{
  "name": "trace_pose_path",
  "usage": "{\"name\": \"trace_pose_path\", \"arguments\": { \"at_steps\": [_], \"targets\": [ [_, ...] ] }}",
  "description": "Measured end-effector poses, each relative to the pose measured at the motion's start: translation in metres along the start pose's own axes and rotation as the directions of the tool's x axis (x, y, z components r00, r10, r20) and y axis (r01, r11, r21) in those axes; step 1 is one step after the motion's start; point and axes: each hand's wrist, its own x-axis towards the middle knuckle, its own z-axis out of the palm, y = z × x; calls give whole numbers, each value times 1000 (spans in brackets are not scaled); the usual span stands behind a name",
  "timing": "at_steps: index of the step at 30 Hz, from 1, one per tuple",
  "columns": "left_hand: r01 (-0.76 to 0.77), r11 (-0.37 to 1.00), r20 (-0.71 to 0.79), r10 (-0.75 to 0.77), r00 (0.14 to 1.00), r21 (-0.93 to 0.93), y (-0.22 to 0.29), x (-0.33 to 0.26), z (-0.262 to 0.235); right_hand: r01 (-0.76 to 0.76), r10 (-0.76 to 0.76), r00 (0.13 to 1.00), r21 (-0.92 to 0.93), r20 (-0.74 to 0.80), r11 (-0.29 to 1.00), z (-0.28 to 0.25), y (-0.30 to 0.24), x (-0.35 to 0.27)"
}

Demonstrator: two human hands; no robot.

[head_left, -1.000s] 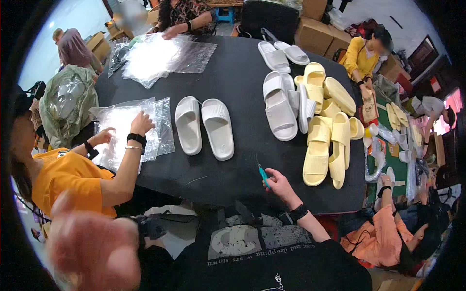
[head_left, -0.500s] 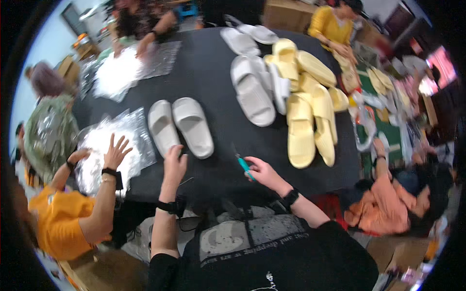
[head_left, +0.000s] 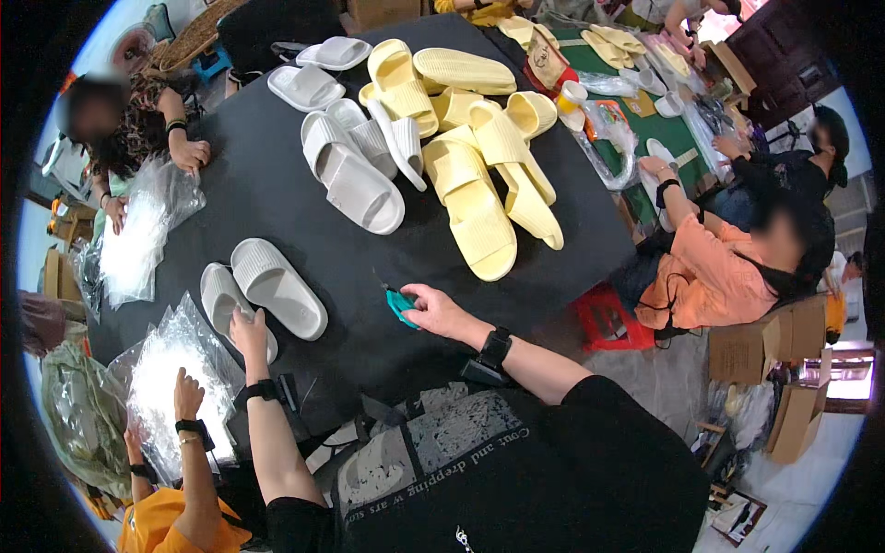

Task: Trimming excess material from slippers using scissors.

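Two grey slippers lie side by side on the black table in front of me, toes pointing away. My left hand (head_left: pixel 247 337) is closed at the heel end of the left grey slipper (head_left: pixel 221 293), covering part of its sole. The right grey slipper (head_left: pixel 281 293) lies just beside it, untouched. To the right, my right hand (head_left: pixel 437 311) grips small teal-handled snips (head_left: pixel 400 308), held just above the table. Their thin dark tip points away from me; the blades are too small to make out clearly.
Beyond my hands, several yellow slippers (head_left: pixel 479 221) lie heaped beside grey ones (head_left: pixel 355 175). Clear plastic bags (head_left: pixel 175 369) spread along the left, where a person's hand (head_left: pixel 189 394) hovers near my left arm. Another person handles bags (head_left: pixel 138 230) farther back. A red stool (head_left: pixel 608 318) stands right.
My view has swung to the right, so the table appears turned. My left hand stays at the left slipper's heel, and my right hand still holds the snips, now tilted differently.
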Motion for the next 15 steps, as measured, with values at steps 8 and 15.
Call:
{"name": "trace_pose_path", "arguments": {
  "at_steps": [8, 15],
  "targets": [
    [18, 999, 61, -20, 998, 45, 29, -1, -14, -26, 13, 994, -111, -113, 993, -4, 15, 12],
    [43, 839, 420, 226, 879, -542, 82, -123, -115, -124, 117, 989, -75, -91, 989, -3, 19, 9]
  ]
}}
